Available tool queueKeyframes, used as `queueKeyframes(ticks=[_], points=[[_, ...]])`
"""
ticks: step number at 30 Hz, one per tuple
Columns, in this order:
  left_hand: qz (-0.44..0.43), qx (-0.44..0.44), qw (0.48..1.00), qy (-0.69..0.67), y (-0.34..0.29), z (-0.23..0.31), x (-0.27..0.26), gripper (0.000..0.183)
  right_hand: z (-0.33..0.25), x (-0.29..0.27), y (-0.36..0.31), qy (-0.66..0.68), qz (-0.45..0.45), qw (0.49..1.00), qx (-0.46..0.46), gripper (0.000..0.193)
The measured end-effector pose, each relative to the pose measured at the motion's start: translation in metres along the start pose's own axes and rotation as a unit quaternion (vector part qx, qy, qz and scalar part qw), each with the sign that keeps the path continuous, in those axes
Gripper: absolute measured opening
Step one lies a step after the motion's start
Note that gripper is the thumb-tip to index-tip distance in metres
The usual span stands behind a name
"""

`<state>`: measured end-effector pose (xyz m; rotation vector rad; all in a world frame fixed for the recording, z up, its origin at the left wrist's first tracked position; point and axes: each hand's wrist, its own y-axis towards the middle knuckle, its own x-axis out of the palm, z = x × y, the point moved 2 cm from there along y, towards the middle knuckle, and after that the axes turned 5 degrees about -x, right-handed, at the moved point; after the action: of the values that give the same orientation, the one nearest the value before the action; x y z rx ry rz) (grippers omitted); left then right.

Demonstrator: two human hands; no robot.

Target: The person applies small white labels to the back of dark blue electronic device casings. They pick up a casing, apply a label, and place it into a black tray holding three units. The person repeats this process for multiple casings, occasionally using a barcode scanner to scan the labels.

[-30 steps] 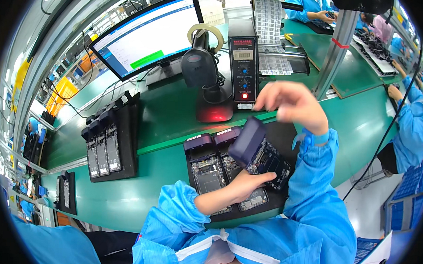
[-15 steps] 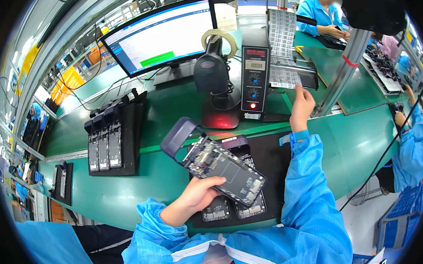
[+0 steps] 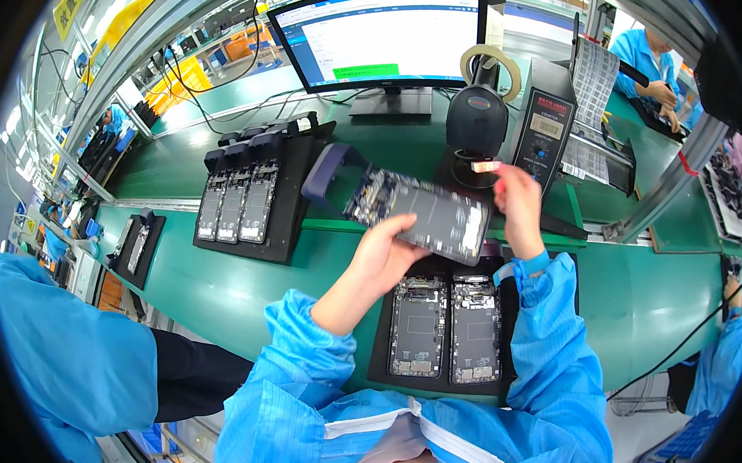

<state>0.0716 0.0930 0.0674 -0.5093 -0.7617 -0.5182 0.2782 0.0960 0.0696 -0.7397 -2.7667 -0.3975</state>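
Observation:
My left hand [image 3: 384, 261] grips an opened handheld electronic device [image 3: 438, 222] above the bench, its circuit board and dark inner panel facing up. A dark purple hood-like end piece juts from its left end. My right hand [image 3: 519, 206] pinches a small label [image 3: 486, 166], lit reddish, just below the head of a black barcode scanner [image 3: 478, 120] on a stand. Two similar opened devices lie side by side on a black mat [image 3: 510, 308] beneath my hands: the left one [image 3: 418, 337] and the right one [image 3: 476, 335]. Their upper ends are partly hidden.
A label dispenser [image 3: 548, 127] with a label strip [image 3: 595, 76] stands right of the scanner. Behind is a monitor [image 3: 379, 41]. Three more opened devices [image 3: 233, 201] rest on a black mat at left. A metal post [image 3: 671, 182] rises at right; co-workers sit nearby.
My right hand has moved from the dispenser to below the scanner, now with a label in its fingers. My left hand has raised and levelled the device. The view has shifted left.

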Motion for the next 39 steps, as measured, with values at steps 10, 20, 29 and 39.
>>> queueKeyframes(ticks=[10,20,29,39], points=[[0.009,0.083,0.996,-0.023,0.033,0.019,-0.001,0.019,-0.119,-0.030,-0.046,0.079,-0.013,0.949,-0.304,0.027],[-0.122,0.205,0.863,0.444,-0.061,-0.024,0.054,0.061,-0.130,0.015,-0.124,-0.019,-0.311,0.887,-0.340,0.038],[-0.155,0.201,0.814,0.523,-0.046,-0.027,0.041,0.068,-0.129,0.015,-0.125,-0.037,-0.291,0.894,-0.340,0.031],[-0.085,0.162,0.870,0.458,-0.049,-0.029,0.043,0.063,-0.126,0.025,-0.135,-0.046,-0.219,0.916,-0.333,0.031]])
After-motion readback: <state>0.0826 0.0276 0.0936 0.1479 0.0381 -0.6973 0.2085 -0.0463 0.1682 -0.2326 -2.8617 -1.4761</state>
